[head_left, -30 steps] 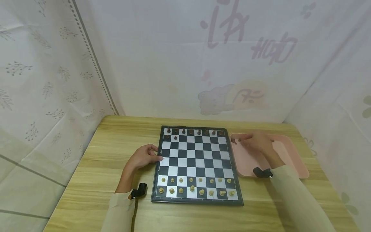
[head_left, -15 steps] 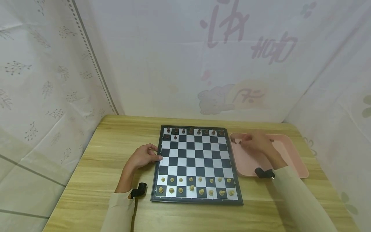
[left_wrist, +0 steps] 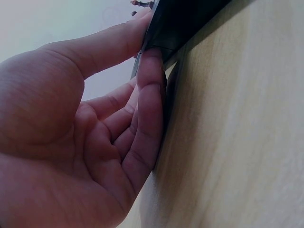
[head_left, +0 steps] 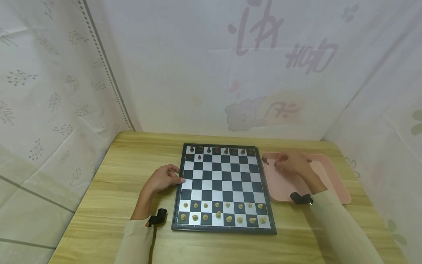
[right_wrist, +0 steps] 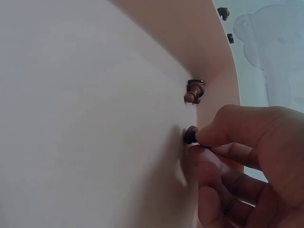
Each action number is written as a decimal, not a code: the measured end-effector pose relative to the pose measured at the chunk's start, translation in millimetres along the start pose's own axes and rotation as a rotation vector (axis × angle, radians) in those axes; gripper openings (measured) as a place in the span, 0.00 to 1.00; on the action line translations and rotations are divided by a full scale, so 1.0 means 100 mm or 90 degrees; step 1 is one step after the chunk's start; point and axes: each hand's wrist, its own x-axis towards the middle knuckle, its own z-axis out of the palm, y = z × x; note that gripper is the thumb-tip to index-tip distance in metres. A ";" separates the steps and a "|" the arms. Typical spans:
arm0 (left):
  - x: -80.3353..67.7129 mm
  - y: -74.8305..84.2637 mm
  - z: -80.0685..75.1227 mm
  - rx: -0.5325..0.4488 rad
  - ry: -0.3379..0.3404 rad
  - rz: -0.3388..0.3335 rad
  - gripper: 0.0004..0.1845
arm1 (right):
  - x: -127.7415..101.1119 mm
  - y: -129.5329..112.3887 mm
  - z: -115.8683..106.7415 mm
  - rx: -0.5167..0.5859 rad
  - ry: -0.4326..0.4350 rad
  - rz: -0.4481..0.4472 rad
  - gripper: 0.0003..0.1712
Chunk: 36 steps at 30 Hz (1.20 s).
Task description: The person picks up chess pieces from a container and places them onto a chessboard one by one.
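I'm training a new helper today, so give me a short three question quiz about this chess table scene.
1. True or false: the left hand rests at the edge of the chessboard.
2. Which hand pinches a dark pawn?
3. Where do the light pieces stand? A) in the pink tray B) in the board's two nearest rows C) on the bare table

Key: 1 true; 2 the right hand, over the pink tray; 3 B.
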 end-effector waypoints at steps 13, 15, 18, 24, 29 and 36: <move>-0.01 0.01 0.00 -0.004 -0.002 0.001 0.26 | 0.01 0.04 0.05 0.006 -0.012 -0.026 0.07; 0.00 0.01 0.00 -0.003 -0.002 0.000 0.26 | 0.01 0.04 0.05 0.020 -0.015 -0.033 0.07; 0.00 0.01 0.00 -0.003 -0.001 -0.002 0.26 | 0.01 0.02 0.03 0.037 -0.017 -0.031 0.09; -0.01 0.01 0.00 -0.001 -0.002 -0.002 0.26 | -0.01 -0.03 0.02 0.063 -0.008 0.000 0.11; -0.01 0.01 0.00 -0.004 -0.002 -0.001 0.26 | -0.02 -0.08 0.01 0.082 0.014 0.021 0.17; 0.00 0.01 -0.01 -0.010 -0.003 -0.002 0.26 | -0.01 -0.21 -0.02 0.133 0.037 -0.024 0.20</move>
